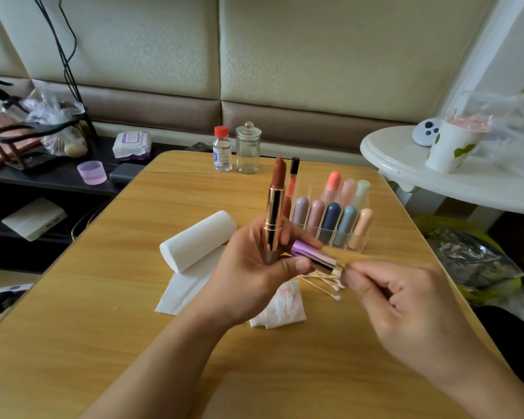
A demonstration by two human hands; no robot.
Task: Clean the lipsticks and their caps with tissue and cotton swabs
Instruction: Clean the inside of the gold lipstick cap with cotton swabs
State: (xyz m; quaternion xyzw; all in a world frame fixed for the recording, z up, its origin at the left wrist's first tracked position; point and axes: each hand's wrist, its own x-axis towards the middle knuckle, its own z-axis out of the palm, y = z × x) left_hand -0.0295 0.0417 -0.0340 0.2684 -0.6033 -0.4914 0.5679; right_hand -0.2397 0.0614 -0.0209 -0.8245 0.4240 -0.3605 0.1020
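Above the desk [109, 297], an open lipstick [275, 207] and its purple cap [312, 257] are being held together in the left hand [254, 276]; the soft bullet is best avoided, with the grip kept on the slick metal barrel. A cotton swab [344, 265], light and bendy, is being pinched at the cap's mouth by the right hand [406, 303].

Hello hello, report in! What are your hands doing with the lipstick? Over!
Left hand grips open lipstick upright, plus purple cap. Right hand pinches something thin at the cap's mouth, likely a swab. Nothing in the way.
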